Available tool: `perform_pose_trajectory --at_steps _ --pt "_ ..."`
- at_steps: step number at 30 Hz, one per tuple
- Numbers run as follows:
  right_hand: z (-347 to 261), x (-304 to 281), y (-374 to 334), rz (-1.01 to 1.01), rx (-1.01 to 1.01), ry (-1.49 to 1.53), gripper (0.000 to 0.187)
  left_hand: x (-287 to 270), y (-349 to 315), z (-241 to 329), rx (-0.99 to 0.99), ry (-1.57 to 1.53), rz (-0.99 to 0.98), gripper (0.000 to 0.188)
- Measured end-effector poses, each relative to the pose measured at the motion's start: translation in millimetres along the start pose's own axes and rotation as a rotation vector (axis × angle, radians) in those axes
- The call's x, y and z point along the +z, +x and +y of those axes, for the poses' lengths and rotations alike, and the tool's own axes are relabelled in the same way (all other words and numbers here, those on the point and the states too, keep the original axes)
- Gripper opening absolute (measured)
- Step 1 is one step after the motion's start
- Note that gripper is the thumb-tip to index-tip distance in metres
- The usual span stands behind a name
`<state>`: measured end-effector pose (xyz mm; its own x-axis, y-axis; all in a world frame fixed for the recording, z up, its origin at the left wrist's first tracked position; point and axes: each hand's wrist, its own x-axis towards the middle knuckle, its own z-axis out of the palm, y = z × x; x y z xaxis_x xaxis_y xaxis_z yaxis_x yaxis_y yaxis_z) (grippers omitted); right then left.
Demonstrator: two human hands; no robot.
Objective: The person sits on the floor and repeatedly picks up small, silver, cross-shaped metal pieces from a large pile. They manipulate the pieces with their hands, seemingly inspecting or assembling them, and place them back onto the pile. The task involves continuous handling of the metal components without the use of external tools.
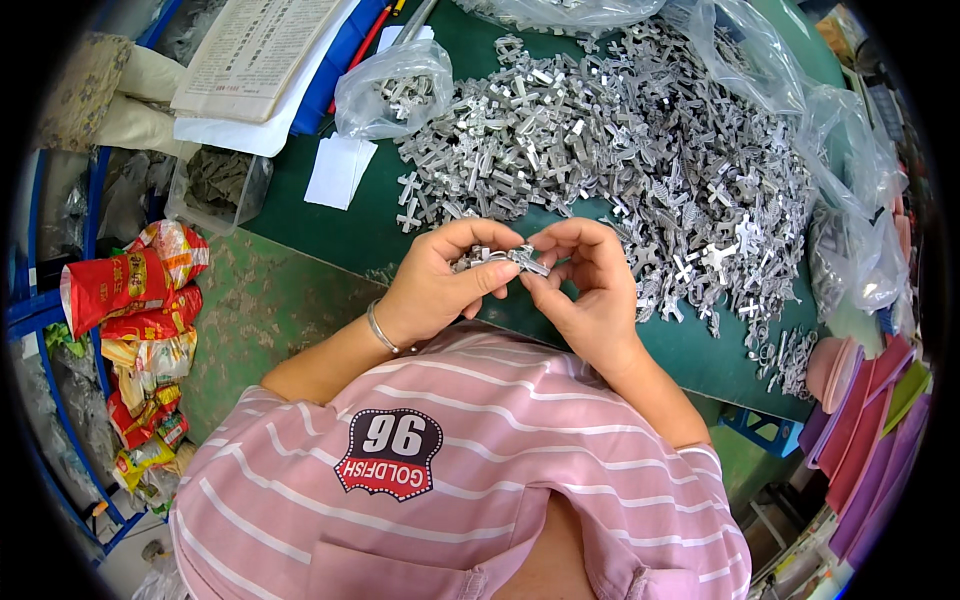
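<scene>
Close to the table's near edge, my hands meet over some small silver metal pieces. My left hand [440, 268] is curled round several of them, with its thumb on top. The fingertips of my right hand [588, 285] pinch a silver cross-shaped charm [527, 262] at the tips of the left fingers. A wide heap of loose silver metal charms [560, 130], many of them crosses, lies just beyond and to the right of both hands. My fingers cover part of what the left hand holds.
On the green table [310, 235] are a clear bag of charms [405, 90], white paper slips [340, 172] and a printed sheet [250, 60]. Plastic bags [850, 190] edge the heap. A clear tub [215, 190] stands left. Red snack packets [120, 290] hang on a blue rack.
</scene>
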<state>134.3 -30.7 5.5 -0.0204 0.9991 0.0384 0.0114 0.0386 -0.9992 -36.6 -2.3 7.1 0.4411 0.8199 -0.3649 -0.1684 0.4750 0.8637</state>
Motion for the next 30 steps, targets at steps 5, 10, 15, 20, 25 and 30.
perform_pose_trajectory --at_steps 5,10,15,20,25,30 --pt "4.4 -2.7 -1.8 -0.018 -0.105 -0.049 0.023 -6.3 0.3 -2.6 -0.020 0.054 -0.004 0.019" --pt "-4.4 -5.1 -2.9 -0.109 0.285 0.246 0.013 -6.1 -1.7 -9.3 0.214 0.147 0.044 0.017" --pt "-11.3 -4.4 -0.5 -0.256 0.488 0.371 0.014 -10.9 -0.7 -7.0 0.169 0.015 -0.015 0.011" --pt "-5.8 -2.9 11.3 -0.157 -0.014 -0.220 0.018 -18.6 -0.9 -15.2 0.022 -0.620 -0.076 0.013" --pt "2.8 3.8 35.7 -0.069 -0.421 -0.927 0.021 -16.8 -4.5 -0.4 -0.068 -0.734 -0.031 0.012" --pt "17.8 3.7 35.9 -0.085 -0.613 -0.971 0.020 -21.2 -2.9 -11.4 -0.008 -0.594 -0.074 0.007"
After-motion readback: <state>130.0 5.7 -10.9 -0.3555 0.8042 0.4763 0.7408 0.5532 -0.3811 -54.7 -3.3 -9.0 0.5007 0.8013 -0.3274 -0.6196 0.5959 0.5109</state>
